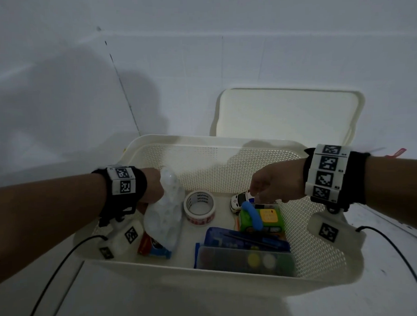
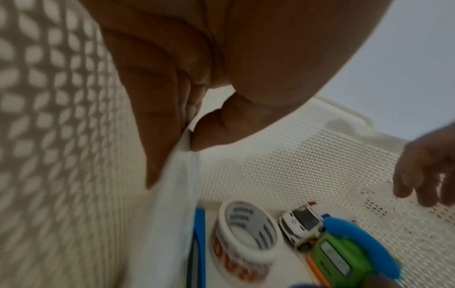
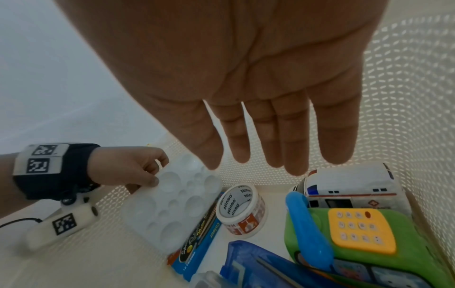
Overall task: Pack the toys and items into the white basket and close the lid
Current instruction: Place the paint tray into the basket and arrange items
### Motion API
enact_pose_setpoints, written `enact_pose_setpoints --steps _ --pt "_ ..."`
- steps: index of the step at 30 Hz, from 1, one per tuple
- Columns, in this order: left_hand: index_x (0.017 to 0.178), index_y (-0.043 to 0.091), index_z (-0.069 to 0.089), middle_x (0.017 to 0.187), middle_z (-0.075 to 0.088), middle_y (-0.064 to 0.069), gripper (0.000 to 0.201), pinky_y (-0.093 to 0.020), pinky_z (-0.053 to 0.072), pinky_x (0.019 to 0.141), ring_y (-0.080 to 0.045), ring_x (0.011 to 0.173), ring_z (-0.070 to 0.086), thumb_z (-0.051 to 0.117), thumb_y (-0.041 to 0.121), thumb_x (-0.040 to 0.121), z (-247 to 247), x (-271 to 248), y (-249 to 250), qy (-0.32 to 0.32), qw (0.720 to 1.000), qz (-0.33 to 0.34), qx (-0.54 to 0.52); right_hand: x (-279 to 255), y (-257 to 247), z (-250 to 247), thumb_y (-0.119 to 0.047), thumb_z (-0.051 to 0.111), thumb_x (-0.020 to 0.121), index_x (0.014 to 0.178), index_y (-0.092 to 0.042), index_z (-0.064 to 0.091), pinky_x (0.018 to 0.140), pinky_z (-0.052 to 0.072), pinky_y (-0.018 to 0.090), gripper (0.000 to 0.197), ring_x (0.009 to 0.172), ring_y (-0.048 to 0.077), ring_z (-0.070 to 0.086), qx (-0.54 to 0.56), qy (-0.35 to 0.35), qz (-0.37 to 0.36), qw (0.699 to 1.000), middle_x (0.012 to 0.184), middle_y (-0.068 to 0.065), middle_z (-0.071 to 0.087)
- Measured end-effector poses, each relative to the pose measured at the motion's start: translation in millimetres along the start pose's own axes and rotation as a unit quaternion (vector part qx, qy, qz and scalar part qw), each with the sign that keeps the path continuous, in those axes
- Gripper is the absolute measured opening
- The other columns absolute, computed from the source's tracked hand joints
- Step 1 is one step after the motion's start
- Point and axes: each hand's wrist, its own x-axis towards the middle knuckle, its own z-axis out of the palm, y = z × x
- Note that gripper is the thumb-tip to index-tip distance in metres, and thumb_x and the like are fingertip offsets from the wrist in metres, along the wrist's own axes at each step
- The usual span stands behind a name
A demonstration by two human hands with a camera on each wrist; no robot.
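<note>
Your left hand [image 1: 154, 187] pinches the top edge of a white paint palette [image 1: 164, 213], fingers curled over it, and holds it tilted against the left inner wall of the white basket [image 1: 230, 278]. The palette's lower end sits on a box of coloured pencils [image 1: 154, 246]. Your right hand [image 1: 272, 185] hangs with fingers spread and relaxed, holding nothing, just above the toy ambulance [image 1: 238, 200] in the far right corner.

Already on the basket floor: a roll of tape [image 1: 199, 206] in the middle, a green toy phone [image 1: 262, 218] near the right wall, and a blue case [image 1: 246, 240] with a paint set [image 1: 244, 260] against the near wall. So the packing looks almost finished, once you let the palette go.

The lid [image 1: 288, 115] leans on the wall behind the basket, still to be put on. A red tag peeks out past your right wrist; what it is, you cannot tell.
</note>
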Motion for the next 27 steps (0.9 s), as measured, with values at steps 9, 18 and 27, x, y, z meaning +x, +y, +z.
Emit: enact_pose_setpoints --steps 9,18,27 --pt "0.131 0.004 0.045 0.123 0.06 -0.011 0.049 -0.027 0.048 0.073 -0.024 0.102 0.064 0.058 0.028 0.091 -4 -7 -4 0.102 0.988 -0.004 0.115 4 -7 -3 -0.044 0.063 0.094 0.117 -0.026 0.064 0.078 0.061 0.036 0.029 0.088 0.021 0.069 0.0 0.003 -0.013 1.0 0.105 -0.004 0.069" --pt "0.138 0.003 0.045 0.138 0.053 -0.012 0.048 -0.028 0.048 0.099 -0.024 0.125 0.057 0.054 0.024 0.095 6 15 -1 0.043 0.992 -0.002 0.122 -1 -10 -3 -0.044 0.062 0.094 0.118 -0.025 0.064 0.08 0.06 0.038 0.031 0.094 0.023 0.07 -0.009 0.008 -0.019 1.0 0.108 -0.002 0.07" --pt "0.117 0.001 0.066 0.115 0.067 -0.011 0.035 -0.03 0.052 0.084 -0.024 0.106 0.064 0.064 0.02 0.087 -14 27 -12 0.016 0.998 -0.005 0.065 -8 -5 -5 -0.047 0.062 0.093 0.122 -0.026 0.063 0.085 0.061 0.047 0.036 0.101 0.029 0.071 -0.003 0.017 -0.013 1.0 0.112 0.001 0.071"
